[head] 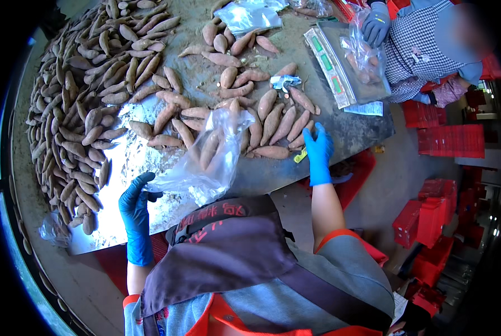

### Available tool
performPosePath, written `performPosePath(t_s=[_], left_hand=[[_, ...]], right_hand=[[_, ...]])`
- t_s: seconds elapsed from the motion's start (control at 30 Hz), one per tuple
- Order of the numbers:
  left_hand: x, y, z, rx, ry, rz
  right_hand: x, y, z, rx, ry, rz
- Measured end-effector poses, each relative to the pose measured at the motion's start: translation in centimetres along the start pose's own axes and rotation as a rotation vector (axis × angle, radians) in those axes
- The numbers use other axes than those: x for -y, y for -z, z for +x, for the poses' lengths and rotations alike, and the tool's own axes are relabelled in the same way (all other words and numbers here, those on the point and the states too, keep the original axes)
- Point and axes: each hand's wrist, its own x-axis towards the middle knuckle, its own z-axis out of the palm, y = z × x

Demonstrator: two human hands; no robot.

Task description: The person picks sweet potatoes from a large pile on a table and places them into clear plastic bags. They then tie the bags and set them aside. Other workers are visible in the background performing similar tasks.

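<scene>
My left hand (135, 210), in a blue glove with darkened fingertips, pinches the edge of a clear plastic bag (221, 155). The bag slants across the near side of the table, and sweet potatoes show through it. My right hand (320, 149), gloved in blue, is at the table's near edge with thumb and fingers apart. Its thumb is close to the end of a sweet potato (297, 141); whether they touch I cannot tell. A small yellow tool (301, 155) lies just left of that hand. Several more sweet potatoes (271, 122) lie between the bag and my right hand.
A large heap of sweet potatoes (78, 105) covers the table's left side. Plastic bags (250, 17) and a crumpled blue-white wrapper (285, 82) lie farther back. A scale (330, 63) bears a bagged load; a co-worker's gloved hand (376, 25) touches it. Red crates (450, 140) stand right.
</scene>
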Motion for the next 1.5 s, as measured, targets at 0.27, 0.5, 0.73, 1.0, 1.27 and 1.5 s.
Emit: performPosePath(t_s=[0.27,0.5,0.73,1.0,1.27,1.5], left_hand=[[-4.7,-1.0,2.0,0.183,-0.223,-0.063],[-5.8,-0.7,1.4,0.243,-0.128,-0.251],[-4.7,-0.5,0.8,0.209,0.018,-0.453],[-4.5,-1.0,1.4,0.201,0.150,-0.877],[-4.6,2.6,-0.9,0.183,0.180,-1.207],[-2.0,4.7,-3.2,0.082,0.186,-1.010]], right_hand=[[10.3,-2.7,2.9,0.135,0.191,-0.184],[10.8,-2.0,3.1,0.298,0.286,-0.315],[10.0,-1.7,5.6,0.344,-0.085,1.194],[25.5,4.3,-7.6,1.690,-0.454,1.737],[29.6,-5.2,-11.8,1.023,1.032,0.885],[29.4,-2.9,-12.4,0.664,1.312,0.325]])
